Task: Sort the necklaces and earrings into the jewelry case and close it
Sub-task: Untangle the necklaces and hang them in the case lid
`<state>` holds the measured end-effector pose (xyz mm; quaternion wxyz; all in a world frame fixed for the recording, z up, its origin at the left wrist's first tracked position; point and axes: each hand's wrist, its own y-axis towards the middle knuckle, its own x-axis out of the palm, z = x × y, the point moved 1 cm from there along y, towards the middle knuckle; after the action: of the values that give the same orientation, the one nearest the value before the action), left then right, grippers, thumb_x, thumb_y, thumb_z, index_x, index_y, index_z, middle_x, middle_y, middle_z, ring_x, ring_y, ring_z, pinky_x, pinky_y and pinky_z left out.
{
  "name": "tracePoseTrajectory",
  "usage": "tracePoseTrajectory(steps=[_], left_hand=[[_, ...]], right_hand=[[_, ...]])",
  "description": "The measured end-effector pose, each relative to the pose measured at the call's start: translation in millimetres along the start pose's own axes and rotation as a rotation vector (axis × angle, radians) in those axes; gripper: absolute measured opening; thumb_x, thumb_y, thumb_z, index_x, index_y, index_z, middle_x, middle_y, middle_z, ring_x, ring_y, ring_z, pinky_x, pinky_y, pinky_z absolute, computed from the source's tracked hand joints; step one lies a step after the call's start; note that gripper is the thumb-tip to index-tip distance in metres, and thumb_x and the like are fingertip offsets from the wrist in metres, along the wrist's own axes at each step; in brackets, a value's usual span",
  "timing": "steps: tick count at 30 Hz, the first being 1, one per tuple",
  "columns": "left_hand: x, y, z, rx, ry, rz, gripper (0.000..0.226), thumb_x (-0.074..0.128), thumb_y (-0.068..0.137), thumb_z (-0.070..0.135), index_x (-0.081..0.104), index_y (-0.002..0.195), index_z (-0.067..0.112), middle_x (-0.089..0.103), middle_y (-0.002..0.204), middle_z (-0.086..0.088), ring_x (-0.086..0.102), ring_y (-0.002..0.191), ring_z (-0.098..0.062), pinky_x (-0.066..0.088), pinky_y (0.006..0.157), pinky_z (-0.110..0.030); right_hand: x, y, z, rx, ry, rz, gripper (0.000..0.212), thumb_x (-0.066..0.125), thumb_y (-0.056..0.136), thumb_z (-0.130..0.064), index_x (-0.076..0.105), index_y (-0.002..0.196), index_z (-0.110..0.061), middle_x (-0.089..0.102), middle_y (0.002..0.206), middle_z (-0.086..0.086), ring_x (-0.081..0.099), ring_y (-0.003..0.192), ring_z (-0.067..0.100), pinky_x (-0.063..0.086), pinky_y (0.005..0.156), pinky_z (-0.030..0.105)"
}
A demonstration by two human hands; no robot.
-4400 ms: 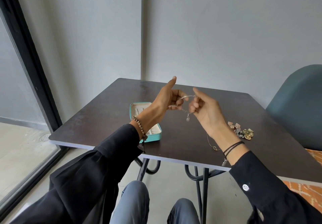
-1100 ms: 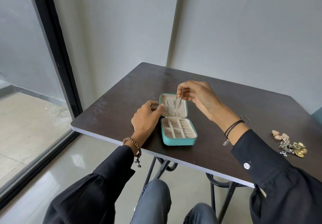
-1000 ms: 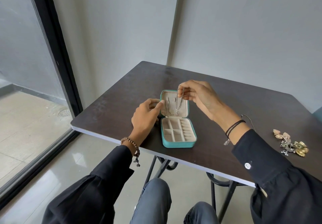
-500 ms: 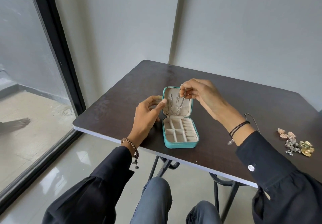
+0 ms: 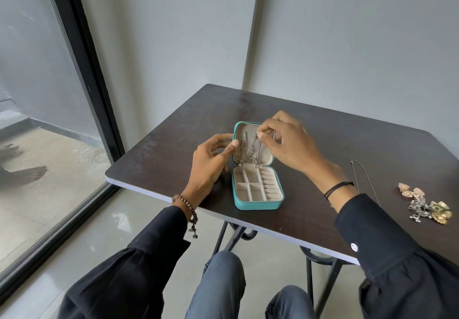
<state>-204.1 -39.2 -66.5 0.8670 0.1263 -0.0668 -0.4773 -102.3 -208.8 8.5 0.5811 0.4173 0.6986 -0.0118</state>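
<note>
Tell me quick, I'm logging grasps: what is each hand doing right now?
Left hand: grips the open case lid by its edge.
Right hand: pinches the top of a silver necklace at the lid.

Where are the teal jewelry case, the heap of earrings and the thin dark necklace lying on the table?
Teal jewelry case (image 5: 257, 205): head view, front wall of its base.
Heap of gold and silver earrings (image 5: 427, 207): head view, middle of the heap.
Thin dark chain necklace (image 5: 352, 162): head view, its far loop.

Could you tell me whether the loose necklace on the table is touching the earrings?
Apart. The head view shows a strip of bare table between the necklace and the earrings.
</note>
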Motion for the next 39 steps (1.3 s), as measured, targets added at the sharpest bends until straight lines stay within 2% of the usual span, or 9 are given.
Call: tracePoseTrajectory(steps=[3, 9, 11, 13, 16, 27, 30, 33, 39], left_hand=[[0.2, -0.6, 0.7, 0.0, -0.012, 0.001, 0.026, 0.07, 0.093, 0.034, 0.072, 0.112, 0.017, 0.075, 0.104, 0.006, 0.062, 0.06, -0.002, 0.05, 0.048, -0.022], [-1.1, -0.5, 0.8, -0.004, -0.025, 0.001, 0.027, 0.071, 0.092, 0.034, 0.072, 0.113, 0.018, 0.075, 0.103, 0.006, 0.062, 0.059, -0.003, 0.051, 0.048, -0.023], [-1.4, -0.5, 0.9, -0.002, -0.029, -0.001, 0.027, 0.07, 0.092, 0.034, 0.072, 0.114, 0.017, 0.075, 0.103, 0.005, 0.061, 0.059, -0.003, 0.05, 0.049, -0.023], [-1.6, -0.6, 0.6, -0.002, -0.027, -0.001, 0.027, 0.07, 0.093, 0.035, 0.072, 0.113, 0.018, 0.075, 0.104, 0.004, 0.062, 0.06, -0.002, 0.049, 0.049, -0.023], [-1.5, -0.5, 0.2, -0.001, -0.032, -0.003, 0.027, 0.07, 0.093, 0.035, 0.072, 0.113, 0.018, 0.075, 0.104, 0.004, 0.061, 0.061, -0.002, 0.049, 0.049, -0.022], [-2.4, -0.3, -0.6, 0.008, -0.028, -0.012, 0.026, 0.071, 0.092, 0.037, 0.071, 0.113, 0.022, 0.075, 0.103, 0.008, 0.066, 0.076, -0.004, 0.046, 0.047, -0.019], [-2.8, 0.2, -1.2, 0.007, -0.03, -0.017, 0.026, 0.07, 0.093, 0.035, 0.07, 0.114, 0.02, 0.075, 0.103, 0.005, 0.064, 0.071, -0.003, 0.046, 0.047, -0.019], [-2.9, 0.6, -1.4, 0.006, -0.037, -0.02, 0.026, 0.07, 0.093, 0.033, 0.069, 0.115, 0.018, 0.074, 0.104, 0.003, 0.063, 0.068, -0.003, 0.046, 0.048, -0.019], [-3.6, 0.9, -2.7, 0.017, -0.04, -0.032, 0.026, 0.069, 0.094, 0.034, 0.069, 0.115, 0.018, 0.074, 0.104, 0.004, 0.064, 0.068, -0.003, 0.048, 0.049, -0.02]], right_hand=[[3.5, -1.2, -3.8, -0.03, -0.085, 0.056, 0.01, 0.059, 0.1, -0.029, 0.068, 0.1, -0.025, 0.051, 0.098, -0.009, 0.056, 0.073, 0.013, 0.055, 0.068, 0.04], [15.0, -1.7, -12.5, -0.129, -0.235, 0.184, 0.01, 0.061, 0.1, -0.02, 0.069, 0.097, -0.015, 0.055, 0.103, -0.002, 0.06, 0.084, 0.017, 0.052, 0.056, 0.034], [19.5, -2.3, -12.3, -0.159, -0.347, 0.211, 0.003, 0.067, 0.094, -0.012, 0.067, 0.092, -0.011, 0.056, 0.099, 0.002, 0.06, 0.082, 0.02, 0.046, 0.047, 0.031], [23.1, -3.7, -13.6, -0.165, -0.463, 0.22, 0.01, 0.071, 0.085, -0.002, 0.065, 0.087, -0.01, 0.056, 0.095, 0.004, 0.057, 0.078, 0.022, 0.036, 0.043, 0.026], [25.9, -6.2, -15.8, -0.167, -0.548, 0.232, 0.018, 0.067, 0.076, 0.006, 0.066, 0.085, -0.01, 0.056, 0.091, 0.004, 0.058, 0.079, 0.022, 0.027, 0.044, 0.024], [32.2, -10.7, -18.1, -0.064, -0.484, 0.369, 0.019, 0.084, 0.073, -0.006, 0.072, 0.082, -0.018, 0.06, 0.085, -0.002, 0.061, 0.07, 0.018, 0.024, 0.047, 0.019], [31.0, -9.0, -16.0, -0.061, -0.449, 0.423, 0.005, 0.077, 0.086, -0.019, 0.074, 0.082, -0.018, 0.061, 0.082, -0.002, 0.063, 0.068, 0.019, 0.031, 0.044, 0.02], [30.0, -6.2, -14.3, -0.047, -0.422, 0.458, 0.014, 0.071, 0.092, -0.03, 0.073, 0.083, -0.019, 0.063, 0.081, -0.003, 0.065, 0.068, 0.018, 0.041, 0.042, 0.025], [34.9, -4.3, -13.0, -0.132, -0.467, 0.414, 0.013, 0.068, 0.094, -0.018, 0.069, 0.082, -0.013, 0.059, 0.081, 0.001, 0.063, 0.066, 0.02, 0.039, 0.04, 0.024]])
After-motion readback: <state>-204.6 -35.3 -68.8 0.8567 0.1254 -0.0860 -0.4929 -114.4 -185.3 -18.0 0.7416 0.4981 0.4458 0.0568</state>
